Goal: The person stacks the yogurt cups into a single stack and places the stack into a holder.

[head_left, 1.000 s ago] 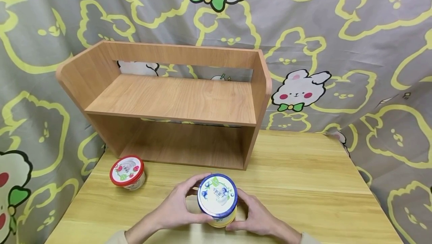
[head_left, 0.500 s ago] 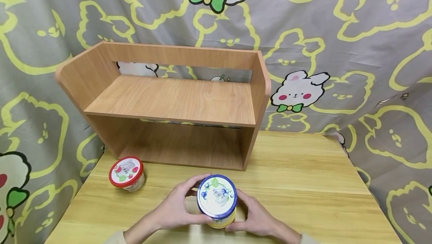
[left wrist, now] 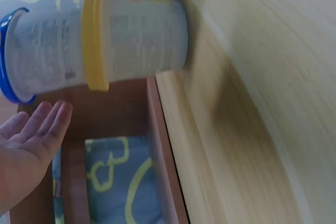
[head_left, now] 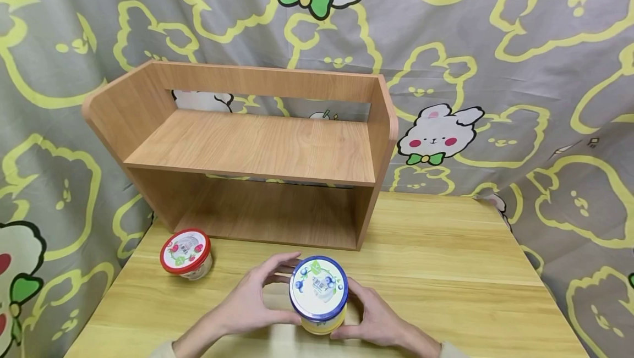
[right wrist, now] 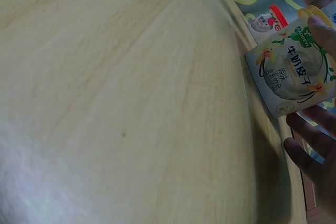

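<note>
A blue-lidded yogurt tub [head_left: 318, 287] with blueberries on its lid stands on top of a yellow-lidded yogurt tub [head_left: 322, 327], near the front of the table. The left wrist view shows the two stacked upright, the yellow lid [left wrist: 94, 40] between them. My left hand [head_left: 247, 297] is just left of the stack, fingers extended and apart from it. On the other side, my right hand [head_left: 378, 317] holds the stack, its thumb at the yellow-lidded tub and its fingers round the far side. A red-lidded yogurt tub [head_left: 185, 251] stands farther left.
A two-level wooden shelf [head_left: 252, 146] stands at the back left of the wooden table [head_left: 460, 270]. The red-lidded tub is close to its front left corner. A patterned grey curtain [head_left: 535, 28] hangs behind and at both sides.
My left hand has let go of the stacked tubs and moved slightly left, its fingers straightening. The tubs and my right hand have stayed in place.
</note>
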The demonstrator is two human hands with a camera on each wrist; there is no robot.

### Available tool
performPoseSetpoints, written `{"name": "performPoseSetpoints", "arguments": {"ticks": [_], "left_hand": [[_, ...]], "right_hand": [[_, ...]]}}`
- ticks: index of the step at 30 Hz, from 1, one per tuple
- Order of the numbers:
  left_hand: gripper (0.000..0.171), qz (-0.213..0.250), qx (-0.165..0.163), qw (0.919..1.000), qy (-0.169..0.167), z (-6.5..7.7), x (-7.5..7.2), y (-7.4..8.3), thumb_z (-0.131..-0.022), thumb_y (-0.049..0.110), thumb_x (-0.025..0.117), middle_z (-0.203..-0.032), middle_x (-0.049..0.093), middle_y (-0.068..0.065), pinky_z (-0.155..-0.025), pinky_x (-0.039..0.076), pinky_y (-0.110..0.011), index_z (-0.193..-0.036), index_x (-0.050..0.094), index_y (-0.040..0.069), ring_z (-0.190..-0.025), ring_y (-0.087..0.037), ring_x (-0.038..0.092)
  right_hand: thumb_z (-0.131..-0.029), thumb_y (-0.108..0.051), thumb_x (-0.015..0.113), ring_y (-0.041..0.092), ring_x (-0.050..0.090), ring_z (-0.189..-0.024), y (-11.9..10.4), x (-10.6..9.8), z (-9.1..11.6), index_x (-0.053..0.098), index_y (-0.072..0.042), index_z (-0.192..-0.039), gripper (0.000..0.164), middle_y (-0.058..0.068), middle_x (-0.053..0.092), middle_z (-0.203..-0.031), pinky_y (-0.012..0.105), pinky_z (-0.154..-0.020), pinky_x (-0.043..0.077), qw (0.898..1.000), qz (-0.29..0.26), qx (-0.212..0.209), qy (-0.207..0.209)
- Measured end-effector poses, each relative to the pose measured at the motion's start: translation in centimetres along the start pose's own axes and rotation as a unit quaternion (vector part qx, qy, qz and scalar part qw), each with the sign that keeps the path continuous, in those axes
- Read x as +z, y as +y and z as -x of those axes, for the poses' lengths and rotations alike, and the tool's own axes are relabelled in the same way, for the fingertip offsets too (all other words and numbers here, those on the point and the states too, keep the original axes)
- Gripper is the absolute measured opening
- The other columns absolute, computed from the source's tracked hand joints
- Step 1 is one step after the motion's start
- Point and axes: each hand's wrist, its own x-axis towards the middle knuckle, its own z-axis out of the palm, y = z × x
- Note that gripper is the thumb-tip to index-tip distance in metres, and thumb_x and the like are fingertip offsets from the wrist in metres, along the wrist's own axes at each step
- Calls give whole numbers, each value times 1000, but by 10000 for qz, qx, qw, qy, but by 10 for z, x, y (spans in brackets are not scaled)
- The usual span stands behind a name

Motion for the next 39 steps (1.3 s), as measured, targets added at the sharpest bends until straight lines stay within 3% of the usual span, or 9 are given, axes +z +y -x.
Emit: {"name": "performPoseSetpoints", "arguments": {"ticks": [7,14,19,24,31,39], "left_hand": [[83,-266,46,9989,395,7,-17,-8,-81,23,93,-142,66,-4,-105,59,-31,-152,50,24,-126,-24,68],[80,-506,179,9956,765,15,-34,-18,-82,15,92,-141,66,-5,-102,60,-29,-150,52,21,-127,-4,63],[79,-713,294,9930,899,22,-47,-21,-82,15,92,-141,67,-7,-102,59,-26,-150,53,18,-129,-9,64],[80,-812,168,9897,1165,25,-66,-23,-80,11,93,-140,68,-1,-102,57,-20,-149,54,19,-128,-6,64],[79,-877,253,9853,1447,32,-98,-29,-79,0,90,-140,64,14,-101,53,-11,-148,55,13,-127,1,62],[78,-1199,47,9743,1908,47,-128,-32,-77,-7,88,-133,66,23,-99,49,-6,-146,57,8,-119,8,63]], "right_hand": [[-79,-45,93,15,57,-143,0,-1,0,37,-34,-161,100,-8,58,-156,28,-124,42,9999,-79,127,-15],[-79,-45,92,15,57,-143,0,-1,0,38,-34,-161,99,-8,58,-156,28,-124,41,9999,-83,94,-19],[-80,-45,92,15,57,-143,0,-1,0,39,-33,-160,98,-8,58,-155,27,-124,42,10000,-41,37,-20],[-80,-46,92,15,57,-142,0,-1,0,38,-35,-160,98,-9,58,-155,27,-123,42,9998,-85,157,-41],[-80,-46,92,14,57,-142,0,-1,0,38,-35,-160,97,-9,58,-155,26,-123,41,9998,-67,162,-33],[-80,-44,92,16,57,-143,1,-1,0,39,-32,-160,97,-7,59,-155,29,-124,42,10000,23,-35,-61]]}}
